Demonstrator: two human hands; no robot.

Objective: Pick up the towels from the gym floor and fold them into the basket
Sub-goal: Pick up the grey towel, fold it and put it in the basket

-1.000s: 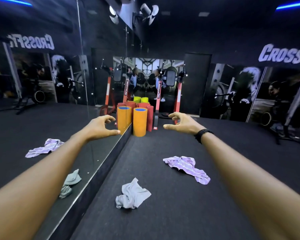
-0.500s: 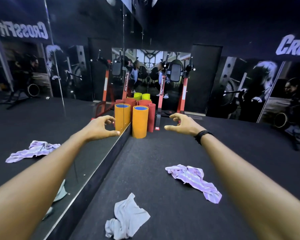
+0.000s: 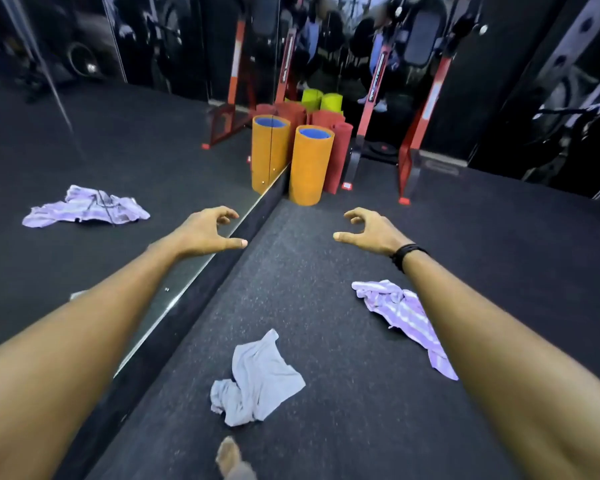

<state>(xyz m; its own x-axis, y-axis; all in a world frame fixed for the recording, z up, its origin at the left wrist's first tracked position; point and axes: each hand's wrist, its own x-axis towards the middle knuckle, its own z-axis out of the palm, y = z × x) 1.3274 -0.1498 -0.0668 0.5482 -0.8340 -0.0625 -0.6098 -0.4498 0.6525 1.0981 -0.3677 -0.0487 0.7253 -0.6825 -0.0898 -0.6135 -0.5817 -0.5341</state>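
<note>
Both towels now lie nearer, the grey towel (image 3: 257, 379) at six o'clock, the purple striped towel (image 3: 400, 317) at four. Left hand (image 3: 207, 233) and right hand (image 3: 369, 232) hover empty, fingers loosely curled. Approach step; next, I judge, stoop and grasp one; no basket visible.

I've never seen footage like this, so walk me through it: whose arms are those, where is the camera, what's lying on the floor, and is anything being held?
The camera sits on a person's head, looking forward and down, so the arms are that person's own. The left hand and right hand reach out with loosely curled fingers and hold nothing. On the dark gym floor lie a crumpled grey towel and a purple striped towel. The left wall is a mirror, so the purple cloth there is a reflection. Rolled mats stand ahead. No basket is in view.
</note>
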